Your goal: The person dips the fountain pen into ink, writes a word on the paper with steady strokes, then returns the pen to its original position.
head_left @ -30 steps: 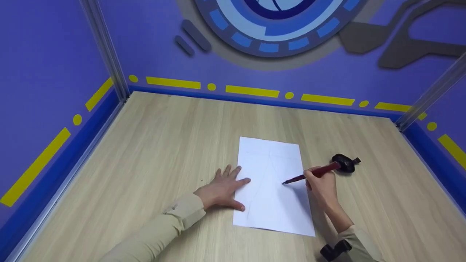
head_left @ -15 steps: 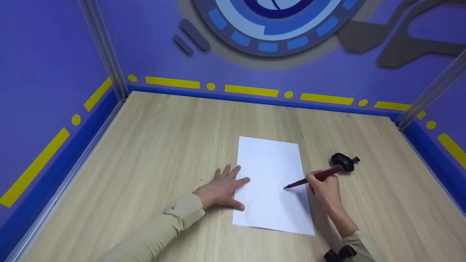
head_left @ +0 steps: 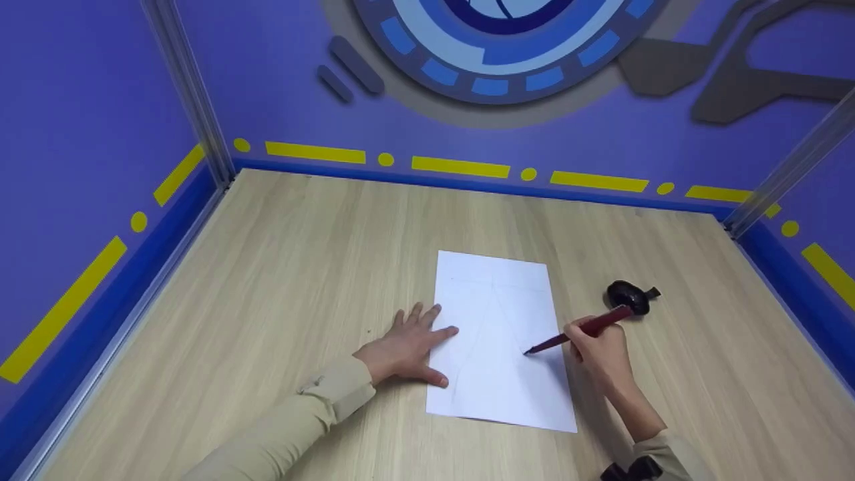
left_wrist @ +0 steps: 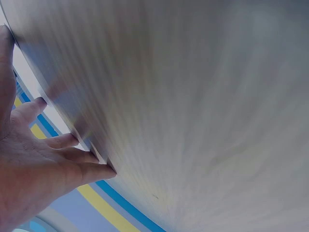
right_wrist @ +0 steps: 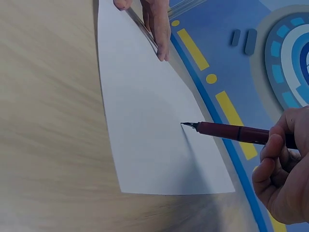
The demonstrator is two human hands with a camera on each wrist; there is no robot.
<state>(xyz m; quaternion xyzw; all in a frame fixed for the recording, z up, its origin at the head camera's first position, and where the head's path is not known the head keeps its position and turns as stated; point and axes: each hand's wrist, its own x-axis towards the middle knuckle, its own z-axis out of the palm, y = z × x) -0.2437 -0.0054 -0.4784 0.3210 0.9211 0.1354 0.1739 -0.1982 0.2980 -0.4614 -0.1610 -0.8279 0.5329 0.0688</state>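
Observation:
A white sheet of paper (head_left: 497, 387) lies on the wooden table, with faint thin lines on it. One line crosses near its top, and two slant down from there. My left hand (head_left: 404, 344) rests with spread fingers on the paper's left edge. In the left wrist view its fingertips (left_wrist: 108, 171) reach down to the surface. My right hand (head_left: 604, 351) pinches a dark red fountain pen (head_left: 551, 343). The pen's metal nib (right_wrist: 190, 124) is at the paper, right of the middle, and the pen is tilted.
A black rounded object (head_left: 626, 296) with a short stub sits on the table (head_left: 320, 267) beyond the right hand; its kind is unclear. Blue-purple panels (head_left: 461, 127) with yellow marks enclose the back and sides.
My right hand and the fountain pen have moved a little down and right over the paper. One slanted line looks longer along the nib's path. The left hand has stayed in place.

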